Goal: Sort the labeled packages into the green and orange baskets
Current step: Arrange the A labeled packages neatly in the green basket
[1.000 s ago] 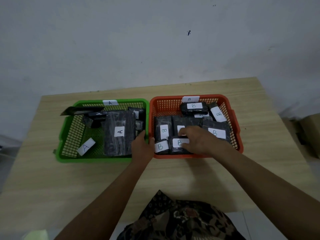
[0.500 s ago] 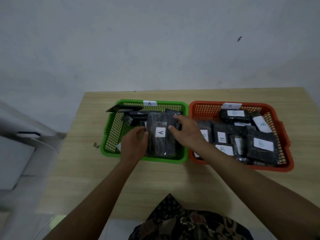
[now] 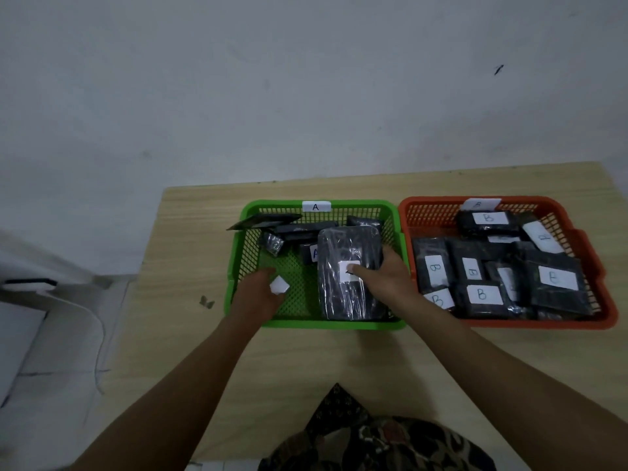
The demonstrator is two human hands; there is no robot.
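Note:
A green basket [image 3: 319, 323] tagged A stands left of an orange basket [image 3: 540, 322] tagged B on a wooden table. The green one holds several black wrapped packages, among them a large one [image 3: 343, 266] with a white label. My right hand [image 3: 384, 277] grips that large package at its right side, thumb over the label. My left hand [image 3: 258, 294] is inside the green basket's near left corner, fingers closed on a small white label slip [image 3: 279, 285]. The orange basket is filled with several black packages labelled B [image 3: 482, 294].
The table [image 3: 299, 362] ends just left of the green basket; beyond it are a tiled floor and a white object [image 3: 30, 294]. A small dark scrap [image 3: 206, 302] lies on the table left of the green basket. A grey wall rises behind.
My left hand has moved left off the large package and picked up the white slip. My right hand slid down the package onto its label. The view shifted slightly left.

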